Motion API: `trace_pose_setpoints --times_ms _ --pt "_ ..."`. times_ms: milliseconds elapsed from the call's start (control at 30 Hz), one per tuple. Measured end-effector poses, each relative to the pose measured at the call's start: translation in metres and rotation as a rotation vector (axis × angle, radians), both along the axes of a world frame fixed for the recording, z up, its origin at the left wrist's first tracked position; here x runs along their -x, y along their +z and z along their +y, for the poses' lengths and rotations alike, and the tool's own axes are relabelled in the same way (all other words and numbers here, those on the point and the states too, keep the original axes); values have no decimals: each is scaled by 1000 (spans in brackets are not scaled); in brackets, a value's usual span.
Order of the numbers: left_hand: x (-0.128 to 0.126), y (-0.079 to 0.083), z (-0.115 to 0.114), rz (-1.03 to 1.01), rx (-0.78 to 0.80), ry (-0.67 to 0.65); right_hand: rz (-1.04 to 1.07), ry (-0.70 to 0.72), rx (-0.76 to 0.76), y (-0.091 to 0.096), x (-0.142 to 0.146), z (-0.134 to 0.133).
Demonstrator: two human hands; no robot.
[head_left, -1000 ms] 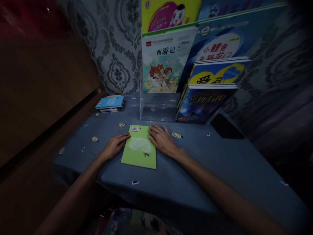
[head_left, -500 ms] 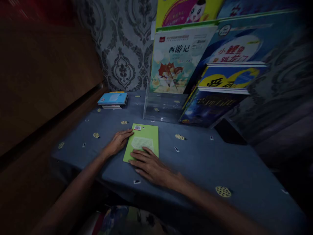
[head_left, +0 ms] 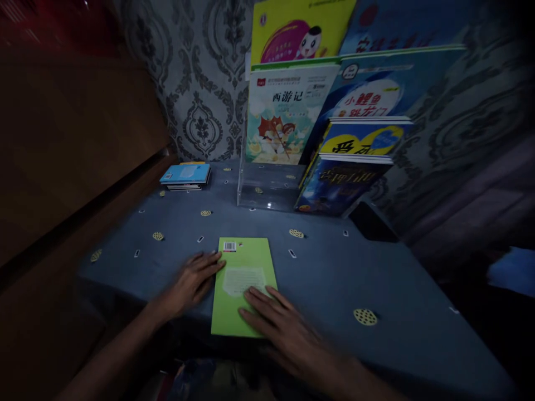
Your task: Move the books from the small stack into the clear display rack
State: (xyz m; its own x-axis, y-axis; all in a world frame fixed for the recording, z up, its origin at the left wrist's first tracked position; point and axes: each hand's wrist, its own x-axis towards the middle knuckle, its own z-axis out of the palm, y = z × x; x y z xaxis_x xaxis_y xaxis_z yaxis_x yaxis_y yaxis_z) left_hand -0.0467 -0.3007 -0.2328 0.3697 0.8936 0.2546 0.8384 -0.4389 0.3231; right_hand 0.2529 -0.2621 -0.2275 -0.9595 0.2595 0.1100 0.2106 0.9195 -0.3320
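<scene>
A light green book (head_left: 242, 259) lies back cover up near the table's front edge, a barcode in its top left corner and a pale text panel in the middle. My left hand (head_left: 194, 281) rests at the book's left edge, fingers stretched out and their tips touching its upper left side. Over the lower right part of the cover my right hand (head_left: 288, 328) lies with its fingers spread; it is slightly blurred. The right thumb cannot be clearly made out.
A clear acrylic rack (head_left: 267, 192) holds several upright picture books (head_left: 292, 111) at the back. A small stack of books (head_left: 186, 174) lies at the back left. Beside the rack stands a dark flat object (head_left: 371, 221). A brown wooden cabinet (head_left: 75, 150) borders the left side.
The green book has slid toward me, down to the table's front edge. Both hands have come nearer with it, and the view has shifted slightly.
</scene>
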Motion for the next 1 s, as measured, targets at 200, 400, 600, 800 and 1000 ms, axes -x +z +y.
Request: trace_pose_setpoints --times_ms 200,400,600,800,1000 --pt "-11 23 -45 54 151 -74 154 81 -70 -7 -22 -18" --pt "-7 37 -46 -94 238 -92 328 115 118 40 -21 -14" --pt "-7 42 -20 -468 267 -39 590 -224 515 78 -7 13" --pt "-38 27 32 -955 149 207 951 -523 801 71 34 77" --pt "-56 17 79 -1369 166 512 1046 -511 1210 36 66 116"
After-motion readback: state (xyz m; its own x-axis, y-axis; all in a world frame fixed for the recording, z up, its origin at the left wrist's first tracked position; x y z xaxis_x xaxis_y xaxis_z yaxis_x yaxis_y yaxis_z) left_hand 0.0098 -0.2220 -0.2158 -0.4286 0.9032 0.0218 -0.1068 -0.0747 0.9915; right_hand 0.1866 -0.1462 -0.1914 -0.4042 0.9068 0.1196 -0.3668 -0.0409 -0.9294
